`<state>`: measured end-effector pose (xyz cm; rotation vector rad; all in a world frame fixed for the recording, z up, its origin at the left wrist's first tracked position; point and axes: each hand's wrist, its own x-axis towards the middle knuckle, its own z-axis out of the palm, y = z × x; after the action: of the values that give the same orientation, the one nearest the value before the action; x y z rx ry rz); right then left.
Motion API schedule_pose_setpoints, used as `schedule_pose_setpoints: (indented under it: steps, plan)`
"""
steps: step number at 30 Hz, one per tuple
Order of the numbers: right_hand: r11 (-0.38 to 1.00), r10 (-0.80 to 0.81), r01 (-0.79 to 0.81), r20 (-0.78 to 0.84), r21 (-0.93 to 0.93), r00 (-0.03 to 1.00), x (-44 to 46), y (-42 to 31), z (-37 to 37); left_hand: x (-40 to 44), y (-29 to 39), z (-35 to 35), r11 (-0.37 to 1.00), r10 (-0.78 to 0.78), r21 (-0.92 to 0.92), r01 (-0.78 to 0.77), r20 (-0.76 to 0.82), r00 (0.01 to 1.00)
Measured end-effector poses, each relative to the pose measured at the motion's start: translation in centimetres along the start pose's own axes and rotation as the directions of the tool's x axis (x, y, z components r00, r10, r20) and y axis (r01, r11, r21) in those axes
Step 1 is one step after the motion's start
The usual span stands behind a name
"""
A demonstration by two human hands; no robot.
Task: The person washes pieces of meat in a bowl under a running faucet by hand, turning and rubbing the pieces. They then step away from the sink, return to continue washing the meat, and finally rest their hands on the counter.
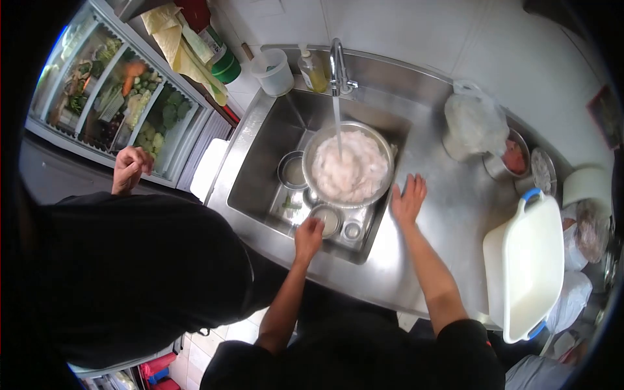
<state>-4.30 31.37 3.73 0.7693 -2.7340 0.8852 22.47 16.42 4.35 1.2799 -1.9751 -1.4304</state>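
A round metal basin stands in the sink, filled with pale pinkish-white pieces of raw meat or fish, exact kind unclear. Water runs onto them from the tap. My right hand lies on the steel counter just right of the sink, fingers stretched out, holding nothing. Over the sink's front edge is my left hand, its fingers curled in. What they hold, if anything, is hidden. Beside that hand, a small metal bowl sits in the sink with cloudy liquid in it.
Another metal bowl is in the sink. A soap bottle and white tub stand behind. At right are a plastic bag and a white tub with blue handles. A co-worker stands close at left, before a vegetable fridge.
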Motion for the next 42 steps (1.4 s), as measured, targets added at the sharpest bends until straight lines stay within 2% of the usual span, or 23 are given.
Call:
schedule_pose_setpoints:
  steps: [1, 2, 4, 5, 8, 12, 15, 18, 19, 21, 23, 24, 25, 26, 27, 30, 32, 33, 35, 38, 40, 41, 42]
  plan:
    - [0.999, -0.006, 0.005, 0.008, 0.042, 1.0, 0.1, 0.6, -0.6, -2.2, 0.9, -0.5, 0.996, 0.021, 0.09, -0.02, -0.005, 1.0]
    - [0.97, 0.06, -0.075, 0.073, 0.232, 0.996, -0.1, 1.6, -1.7, -4.2, 1.2, -0.6, 0.981, 0.091, 0.172, -0.091, 0.003, 0.996]
    - [0.79, 0.134, -0.252, 0.245, 0.558, 0.96, -0.6, 3.0, -4.9, -7.9, 2.2, -1.0, 0.919, 0.215, 0.331, -0.212, 0.029, 0.976]
    - [0.861, 0.111, -0.18, 0.17, 0.476, 0.979, -2.2, 3.4, -7.1, -9.6, 3.4, -1.2, 0.935, 0.13, 0.316, -0.162, 0.122, 0.984]
    - [0.909, -0.097, 0.082, 0.016, 0.408, 0.995, -8.0, 6.8, -12.4, -12.6, 0.7, 0.3, 0.841, 0.358, 0.393, -0.372, 0.111, 0.927]
    - [0.975, -0.177, 0.148, 0.181, 0.163, 0.967, -16.3, 11.9, -20.2, -12.9, -0.6, 0.9, 0.912, 0.299, 0.275, -0.305, 0.064, 0.952]
    - [0.993, -0.103, 0.116, 0.354, -0.015, 0.93, -20.7, 14.4, -24.3, -12.9, -1.1, 1.3, 0.903, 0.305, 0.295, -0.312, 0.073, 0.95]
    - [0.984, -0.061, 0.125, 0.414, -0.128, 0.908, -22.5, 15.4, -24.9, -13.2, 0.3, 0.6, 0.91, 0.307, 0.252, -0.33, 0.126, 0.943]
    - [0.98, -0.077, 0.147, 0.424, -0.136, 0.902, -22.7, 15.1, -24.6, -13.1, 0.9, 0.1, 0.906, 0.272, 0.282, -0.317, 0.186, 0.944]
    - [0.97, -0.1, 0.185, 0.437, -0.156, 0.894, -22.8, 13.3, -23.1, -13.0, 0.7, -0.5, 0.935, 0.255, 0.199, -0.292, 0.19, 0.948]
    - [0.977, -0.164, 0.206, 0.427, -0.055, 0.889, -22.2, 10.6, -20.2, -12.8, 1.0, -0.5, 0.951, 0.243, 0.147, -0.274, 0.195, 0.95]
    - [0.978, -0.209, 0.196, 0.373, 0.074, 0.904, -22.2, 9.1, -17.9, -12.9, 0.8, -0.3, 0.956, 0.23, 0.142, -0.258, 0.189, 0.955]
    - [0.981, -0.194, 0.159, 0.455, 0.113, 0.869, -20.8, 5.7, -17.1, -12.9, 0.7, -0.2, 0.959, 0.221, 0.135, -0.247, 0.183, 0.958]
    - [0.976, -0.2, 0.141, 0.443, 0.164, 0.874, -20.4, 3.5, -14.6, -12.7, 0.6, -0.1, 0.962, 0.215, 0.132, -0.239, 0.172, 0.961]
    - [0.977, -0.21, 0.173, 0.434, 0.123, 0.876, -19.4, 0.6, -12.6, -12.6, 0.6, -0.1, 0.962, 0.203, 0.147, -0.232, 0.187, 0.961]
    - [0.958, -0.241, 0.165, 0.349, 0.233, 0.906, -16.9, -5.3, -6.7, -12.7, 0.6, -0.2, 0.935, 0.259, 0.199, -0.294, 0.182, 0.948]
    - [0.931, -0.329, 0.268, 0.255, 0.248, 0.909, -16.0, -7.6, -2.5, -12.7, 0.8, -0.3, 0.933, 0.249, 0.213, -0.289, 0.197, 0.948]
    - [0.9, -0.283, 0.175, 0.228, 0.4, 0.932, -15.6, -8.4, -1.6, -12.6, 0.7, -0.3, 0.937, 0.245, 0.205, -0.285, 0.198, 0.949]
    - [0.741, -0.196, 0.003, 0.212, 0.671, 0.957, -15.2, -9.7, -0.1, -12.4, 0.3, -0.3, 0.953, 0.229, 0.153, -0.26, 0.193, 0.954]
    - [0.74, -0.205, -0.025, 0.26, 0.672, 0.944, -14.7, -7.2, -3.1, -12.3, 0.6, -0.9, 0.977, 0.195, 0.049, -0.205, 0.166, 0.967]
    - [0.803, -0.217, 0.16, 0.032, 0.574, 0.976, -16.1, -3.7, -6.9, -12.1, -0.7, -1.4, 0.95, 0.111, -0.303, -0.071, 0.117, 0.987]
    - [0.822, -0.237, 0.185, 0.029, 0.539, 0.971, -17.0, -1.2, -9.7, -12.6, -0.1, -2.4, 0.932, 0.135, -0.344, -0.114, 0.039, 0.99]
    - [0.887, -0.305, 0.26, 0.062, 0.381, 0.95, -17.8, 1.8, -12.4, -13.4, -0.6, -3.6, 0.907, 0.118, -0.408, -0.107, 0.003, 0.993]
